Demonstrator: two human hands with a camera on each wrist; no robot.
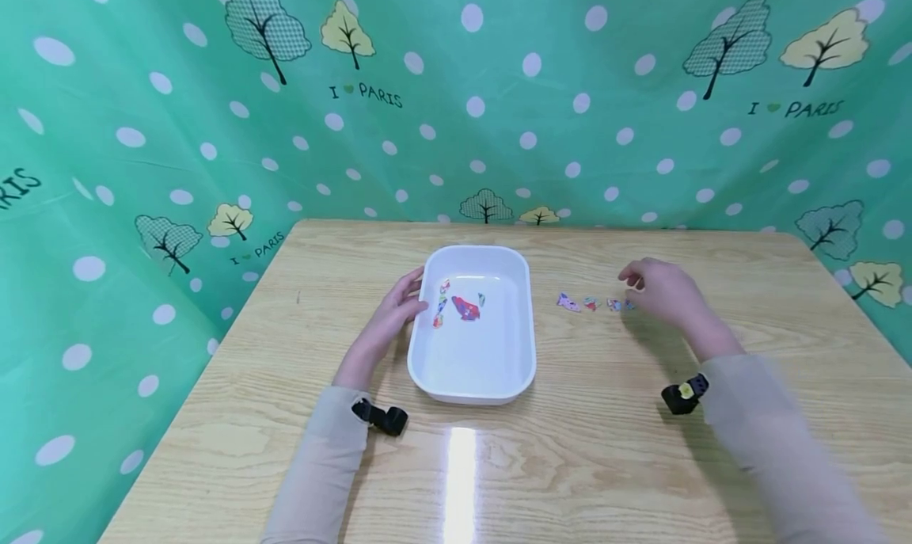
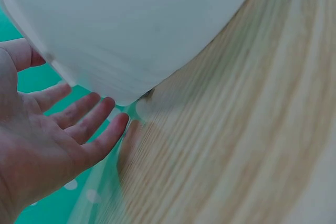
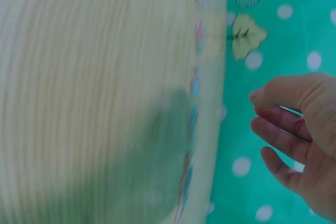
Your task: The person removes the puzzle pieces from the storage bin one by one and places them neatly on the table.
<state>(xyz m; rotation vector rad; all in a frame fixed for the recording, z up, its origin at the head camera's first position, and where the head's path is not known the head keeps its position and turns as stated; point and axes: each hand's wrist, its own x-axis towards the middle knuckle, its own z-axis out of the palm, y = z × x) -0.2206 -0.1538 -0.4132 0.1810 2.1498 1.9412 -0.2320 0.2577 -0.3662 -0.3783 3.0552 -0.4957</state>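
Observation:
A white rectangular plastic tray (image 1: 477, 362) stands on the table. My left hand (image 1: 390, 314) holds its left side, thumb over the rim and fingers along the outer wall; in the left wrist view the fingers (image 2: 86, 129) lie against or close to the tray. Inside the tray are several small colourful flat pieces, the largest a red and purple one (image 1: 466, 309). My right hand (image 1: 666, 291) hovers above the table right of the tray, fingers loosely bent, nothing seen between them. Below and left of it lies a row of similar flat pieces, including a purple one (image 1: 568, 302).
The wooden table (image 1: 570, 465) reaches back to a green dotted curtain (image 1: 499, 148) printed with trees. The curtain also hangs along the left side. A bright light reflection (image 1: 459, 481) shows on the table in front of the tray.

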